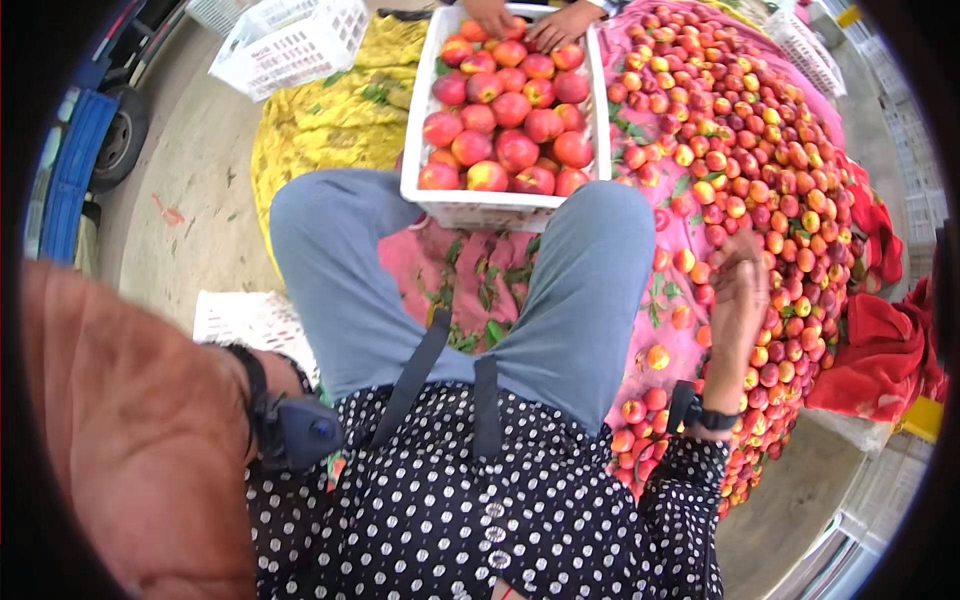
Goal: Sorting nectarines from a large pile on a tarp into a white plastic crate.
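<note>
Close to the camera, my left hand (135, 435) is large and blurred at the lower left; its fingers are cut off by the picture's edge. On the right, my right hand (739, 281) is raised over the edge of a big heap of nectarines (765, 180), blurred, and whether it touches or holds fruit cannot be told. A white plastic crate (415, 150) filled with red and yellow nectarines (510, 110) stands in front of my knees. Another person's hands (529, 22) rest on the fruit at its far end.
Pink cloth (450, 259) with scattered leaves lies under the fruit, beside a yellow cloth (330, 135). Other white crates (289, 45) stand around, one at my left thigh (251, 319). A red blanket (874, 360) lies right of the heap; a vehicle wheel (120, 139) is at far left.
</note>
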Tool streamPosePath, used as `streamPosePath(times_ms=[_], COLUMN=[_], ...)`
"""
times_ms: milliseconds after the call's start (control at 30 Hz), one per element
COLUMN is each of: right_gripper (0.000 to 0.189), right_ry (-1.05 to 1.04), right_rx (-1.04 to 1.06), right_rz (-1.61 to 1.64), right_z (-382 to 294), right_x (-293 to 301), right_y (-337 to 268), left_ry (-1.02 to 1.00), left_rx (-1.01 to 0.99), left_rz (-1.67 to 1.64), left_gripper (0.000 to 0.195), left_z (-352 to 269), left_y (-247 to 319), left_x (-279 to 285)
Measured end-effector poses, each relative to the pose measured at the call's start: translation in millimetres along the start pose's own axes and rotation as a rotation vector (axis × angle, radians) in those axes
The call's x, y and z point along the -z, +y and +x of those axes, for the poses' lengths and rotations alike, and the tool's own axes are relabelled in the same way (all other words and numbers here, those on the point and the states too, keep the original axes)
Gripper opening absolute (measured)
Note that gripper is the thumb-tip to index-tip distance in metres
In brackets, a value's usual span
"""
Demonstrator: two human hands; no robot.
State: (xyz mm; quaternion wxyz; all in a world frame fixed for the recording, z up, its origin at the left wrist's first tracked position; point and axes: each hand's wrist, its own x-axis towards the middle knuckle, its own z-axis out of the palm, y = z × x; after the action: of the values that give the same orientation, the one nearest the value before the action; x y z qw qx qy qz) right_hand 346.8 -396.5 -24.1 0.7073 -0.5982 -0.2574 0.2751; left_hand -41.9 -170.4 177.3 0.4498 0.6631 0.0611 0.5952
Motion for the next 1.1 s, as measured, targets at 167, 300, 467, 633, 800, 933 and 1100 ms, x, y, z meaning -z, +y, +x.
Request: streamPosePath(times_ms=[167,300,467,633,800,933,1100], right_gripper=[0.091,0.09,0.088,0.086,0.084,0.082,0.08], right_ry=[-0.644,-0.538,-0.304,0.044,0.014,0.033,0.004], right_rx=[1.299,1.318,1.652,2.039,1.969,1.795,1.559], right_rz=[-0.2,-0.178,-0.022,0.152,0.253,0.251,0.305], right_z=[34,32,70,82,84,84,104], right_x=[-113,-123,-170,-228,-241,-269,-288], right_y=[-189,-187,-215,-263,-253,-231,-202], left_ry=[-0.043,-0.103,-0.239,-0.426,-0.33,-0.296,-0.227], left_rx=[0.008,-0.045,-0.438,-0.92,-0.924,-0.797,-0.631], left_rz=[-0.034,0.009,0.124,0.176,0.282,0.326,0.465], left_gripper=[0.057,0.057,0.058,0.059,0.06,0.06,0.061], left_z=[-16,-9,59,160,124,109,86], left_y=[-15,-9,-4,19,-3,-26,-51], left_x=[-1,7,16,34,23,32,26])
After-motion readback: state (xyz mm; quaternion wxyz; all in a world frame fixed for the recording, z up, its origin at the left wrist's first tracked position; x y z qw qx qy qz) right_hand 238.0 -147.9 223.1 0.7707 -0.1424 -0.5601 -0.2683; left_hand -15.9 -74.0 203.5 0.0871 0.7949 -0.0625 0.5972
